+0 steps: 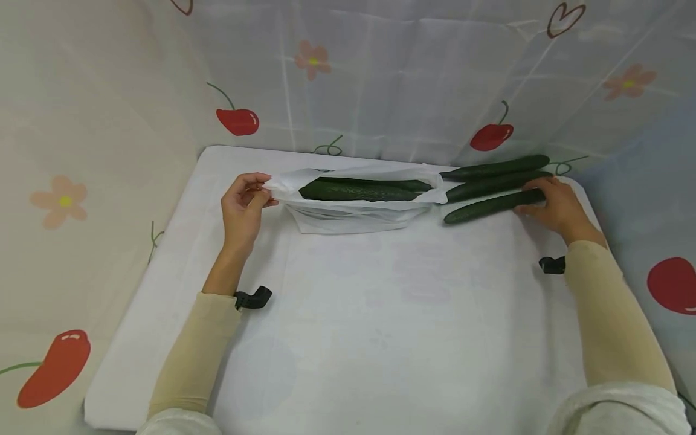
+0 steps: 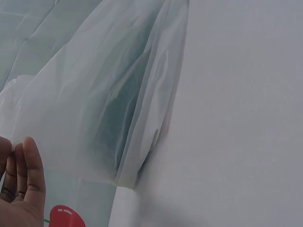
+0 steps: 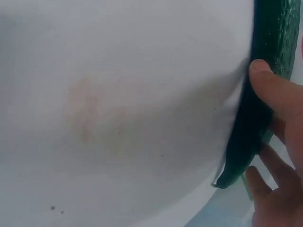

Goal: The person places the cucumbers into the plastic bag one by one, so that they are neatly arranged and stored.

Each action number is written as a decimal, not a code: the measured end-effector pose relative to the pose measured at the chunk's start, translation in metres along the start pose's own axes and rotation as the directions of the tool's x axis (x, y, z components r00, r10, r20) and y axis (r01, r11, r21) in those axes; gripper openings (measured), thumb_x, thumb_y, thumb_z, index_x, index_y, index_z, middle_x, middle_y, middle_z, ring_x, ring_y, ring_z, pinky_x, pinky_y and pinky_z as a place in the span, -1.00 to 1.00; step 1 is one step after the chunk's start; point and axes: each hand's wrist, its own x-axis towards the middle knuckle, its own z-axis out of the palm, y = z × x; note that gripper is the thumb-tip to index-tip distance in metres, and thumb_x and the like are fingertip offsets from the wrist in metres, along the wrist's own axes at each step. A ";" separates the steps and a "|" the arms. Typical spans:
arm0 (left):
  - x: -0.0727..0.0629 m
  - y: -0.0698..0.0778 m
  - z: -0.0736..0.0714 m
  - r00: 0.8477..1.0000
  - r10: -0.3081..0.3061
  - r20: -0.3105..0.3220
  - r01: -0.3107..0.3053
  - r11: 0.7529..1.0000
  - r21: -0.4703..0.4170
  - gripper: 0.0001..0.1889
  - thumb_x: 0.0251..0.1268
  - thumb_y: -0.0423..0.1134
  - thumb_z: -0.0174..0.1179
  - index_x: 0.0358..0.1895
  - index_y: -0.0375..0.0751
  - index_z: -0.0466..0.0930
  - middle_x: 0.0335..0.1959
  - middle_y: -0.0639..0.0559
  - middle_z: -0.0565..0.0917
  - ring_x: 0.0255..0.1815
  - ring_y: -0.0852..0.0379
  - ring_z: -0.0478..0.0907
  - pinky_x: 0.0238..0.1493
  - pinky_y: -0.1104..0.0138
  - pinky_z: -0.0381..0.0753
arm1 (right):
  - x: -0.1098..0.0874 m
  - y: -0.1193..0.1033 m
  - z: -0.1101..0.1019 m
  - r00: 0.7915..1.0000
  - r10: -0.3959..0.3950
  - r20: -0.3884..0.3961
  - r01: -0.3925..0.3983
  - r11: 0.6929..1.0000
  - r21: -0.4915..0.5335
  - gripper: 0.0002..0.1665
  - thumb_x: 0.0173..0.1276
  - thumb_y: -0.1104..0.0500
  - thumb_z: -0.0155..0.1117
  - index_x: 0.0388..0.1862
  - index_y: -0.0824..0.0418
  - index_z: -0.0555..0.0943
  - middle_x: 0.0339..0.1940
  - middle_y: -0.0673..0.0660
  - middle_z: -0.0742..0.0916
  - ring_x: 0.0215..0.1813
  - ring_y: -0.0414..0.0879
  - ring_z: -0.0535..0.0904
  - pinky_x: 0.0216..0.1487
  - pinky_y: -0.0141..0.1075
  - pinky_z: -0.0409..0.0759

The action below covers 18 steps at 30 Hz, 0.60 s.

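A white plastic bag lies near the table's far edge, its mouth spread open with dark green cucumbers inside. My left hand pinches the bag's left end between thumb and fingers. In the left wrist view the green shows through the thin plastic. To the right of the bag, three cucumbers lie side by side. My right hand grips the nearest cucumber by its right end, thumb on the near side. Behind it are a middle cucumber and a far cucumber, their left ends at the bag.
The white-covered table has rounded corners. A curtain printed with cherries, flowers and hearts hangs behind it and on both sides. Each wrist wears a black camera mount.
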 end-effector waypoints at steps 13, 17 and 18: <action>-0.002 -0.002 0.002 0.997 0.069 0.034 -0.072 0.991 0.114 -0.72 0.51 -0.26 0.35 0.18 -0.25 0.75 0.13 0.21 0.57 -0.01 0.10 0.59 -0.17 0.51 0.76 | -0.014 0.004 0.006 0.997 -0.064 -0.049 0.058 0.993 -0.107 -0.43 0.60 0.17 0.31 0.51 0.25 0.47 0.49 0.54 0.38 0.47 0.67 0.10 0.44 0.63 0.17; -0.003 -0.002 0.003 0.996 0.085 0.019 -0.086 0.987 0.137 -0.79 0.49 -0.24 0.40 0.06 -0.26 0.79 0.02 0.23 0.64 -0.04 0.16 0.63 -0.26 0.51 0.68 | -0.022 0.006 0.009 0.994 -0.070 -0.081 0.060 0.991 -0.116 -0.47 0.57 0.20 0.35 0.44 0.27 0.53 0.43 0.54 0.37 0.43 0.65 0.11 0.38 0.59 0.22; -0.003 -0.002 0.003 0.997 0.083 0.012 -0.083 0.987 0.139 -0.81 0.49 -0.25 0.40 0.02 -0.26 0.79 -0.02 0.22 0.66 -0.06 0.18 0.63 -0.27 0.53 0.66 | -0.023 0.007 0.010 0.994 -0.070 -0.087 0.060 0.992 -0.110 -0.47 0.56 0.19 0.36 0.44 0.27 0.54 0.43 0.54 0.38 0.44 0.65 0.12 0.39 0.59 0.23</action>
